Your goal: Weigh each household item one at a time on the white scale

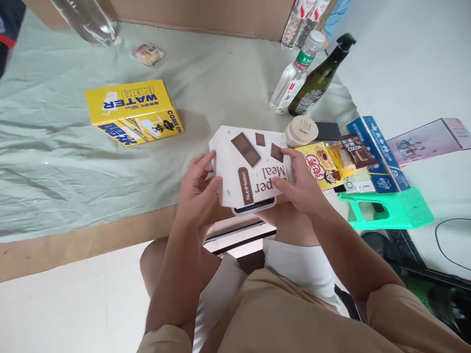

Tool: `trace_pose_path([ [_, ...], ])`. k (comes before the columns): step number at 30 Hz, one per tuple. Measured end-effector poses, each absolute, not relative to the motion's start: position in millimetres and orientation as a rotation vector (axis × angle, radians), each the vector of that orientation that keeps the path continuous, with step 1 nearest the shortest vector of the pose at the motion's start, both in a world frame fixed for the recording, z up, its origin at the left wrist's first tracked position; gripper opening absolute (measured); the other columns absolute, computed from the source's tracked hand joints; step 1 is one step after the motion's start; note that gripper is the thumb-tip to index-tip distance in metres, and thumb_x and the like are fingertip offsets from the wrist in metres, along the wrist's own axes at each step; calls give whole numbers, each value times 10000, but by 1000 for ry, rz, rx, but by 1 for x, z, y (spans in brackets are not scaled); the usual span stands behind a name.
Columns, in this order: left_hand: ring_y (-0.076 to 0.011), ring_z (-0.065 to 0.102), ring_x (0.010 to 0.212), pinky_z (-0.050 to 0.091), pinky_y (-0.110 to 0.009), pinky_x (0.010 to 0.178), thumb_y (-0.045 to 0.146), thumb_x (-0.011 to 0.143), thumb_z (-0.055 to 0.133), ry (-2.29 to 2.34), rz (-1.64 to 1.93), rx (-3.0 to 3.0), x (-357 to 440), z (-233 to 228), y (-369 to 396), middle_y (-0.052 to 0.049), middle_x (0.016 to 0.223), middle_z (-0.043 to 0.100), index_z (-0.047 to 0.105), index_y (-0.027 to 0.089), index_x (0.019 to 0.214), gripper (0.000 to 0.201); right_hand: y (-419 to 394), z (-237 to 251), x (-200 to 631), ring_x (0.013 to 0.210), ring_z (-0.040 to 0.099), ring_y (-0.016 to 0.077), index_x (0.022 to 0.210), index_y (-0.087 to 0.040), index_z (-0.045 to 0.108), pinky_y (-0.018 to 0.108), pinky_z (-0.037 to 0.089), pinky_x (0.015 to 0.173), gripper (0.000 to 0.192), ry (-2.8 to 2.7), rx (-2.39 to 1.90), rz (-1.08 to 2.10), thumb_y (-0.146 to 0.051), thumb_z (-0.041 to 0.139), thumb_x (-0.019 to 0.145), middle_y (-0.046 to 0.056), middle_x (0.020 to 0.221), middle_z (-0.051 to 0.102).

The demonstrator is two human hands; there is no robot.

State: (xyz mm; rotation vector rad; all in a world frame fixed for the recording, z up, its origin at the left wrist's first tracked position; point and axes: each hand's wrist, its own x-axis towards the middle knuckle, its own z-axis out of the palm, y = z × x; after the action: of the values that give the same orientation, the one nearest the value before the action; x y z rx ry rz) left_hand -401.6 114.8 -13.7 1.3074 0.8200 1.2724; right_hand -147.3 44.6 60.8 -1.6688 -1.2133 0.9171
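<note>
I hold a flat white carton [247, 166] printed with brown chocolate pieces and the words "per Meal", upside down to me. My left hand [197, 189] grips its left edge, thumb on top. My right hand [299, 184] grips its right side, fingers over the print. A dark-edged phone-like slab [253, 208] shows under the carton's near edge. The carton is just above the near edge of a pale green cloth [55, 162].
A yellow "WATER" box [132, 112] lies to the left. A clear bottle [294, 76] and a dark green bottle [320, 78] lean at the back right, beside a round Dove jar [301, 131], snack packs [331, 164], a blue box [379, 152] and a green plastic stool [390, 208].
</note>
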Motion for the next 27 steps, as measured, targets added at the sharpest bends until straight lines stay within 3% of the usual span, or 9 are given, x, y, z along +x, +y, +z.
trace_pose_path([
  [3, -181, 622, 1086, 689, -282, 879, 507, 874, 909, 680, 1289, 1324, -388, -11, 107, -94, 1421, 562, 760, 380, 1409, 569, 35, 70, -134, 1279, 628, 310, 1403, -305, 546, 627, 479, 1286, 885, -1207, -1705, 871, -686, 904, 688, 100, 1383, 638],
  [8, -159, 581, 1046, 656, -191, 707, 536, 818, 957, 556, 1243, 1301, -360, -14, 92, -57, 1341, 482, 741, 431, 1356, 589, 20, 97, -119, 1416, 530, 423, 1451, -295, 591, 766, 337, 1347, 1058, -1351, -1876, 710, -704, 972, 553, 139, 1470, 544],
  [12, -139, 561, 985, 605, -166, 628, 586, 779, 970, 515, 1252, 1283, -346, -10, 89, -39, 1296, 446, 735, 424, 1299, 593, 15, 106, -111, 1670, 243, 535, 1562, -317, 571, 804, 202, 1396, 1196, -1467, -1878, 666, -738, 984, 521, 139, 1714, 357],
  [15, -140, 569, 995, 600, -164, 629, 622, 741, 983, 538, 1243, 1286, -340, -7, 90, -35, 1290, 431, 729, 405, 1273, 628, 16, 103, -103, 1743, 76, 550, 1626, -360, 525, 794, 197, 1404, 1259, -1521, -1857, 678, -719, 1002, 518, 78, 1843, 196],
  [18, -151, 569, 1026, 600, -159, 633, 646, 721, 986, 545, 1243, 1299, -337, -5, 90, -34, 1276, 420, 727, 408, 1262, 645, 20, 100, -98, 1759, 59, 545, 1655, -384, 492, 784, 231, 1401, 1299, -1582, -1823, 702, -666, 1033, 509, 53, 1875, 171],
  [23, -198, 518, 1144, 593, -140, 633, 635, 772, 955, 571, 1250, 1377, -338, -1, 87, -50, 1280, 411, 713, 427, 1291, 609, 31, 105, -100, 1766, -8, 549, 1692, -381, 446, 833, 176, 1382, 1420, -1627, -1819, 754, -667, 1055, 441, 83, 1882, 183],
  [27, -220, 529, 1207, 624, -161, 663, 624, 783, 950, 567, 1285, 1413, -338, 4, 85, -55, 1312, 431, 692, 439, 1307, 613, 38, 111, -102, 1778, 41, 506, 1677, -378, 476, 777, 112, 1428, 1346, -1592, -1787, 738, -755, 998, 494, 67, 1873, 225],
])
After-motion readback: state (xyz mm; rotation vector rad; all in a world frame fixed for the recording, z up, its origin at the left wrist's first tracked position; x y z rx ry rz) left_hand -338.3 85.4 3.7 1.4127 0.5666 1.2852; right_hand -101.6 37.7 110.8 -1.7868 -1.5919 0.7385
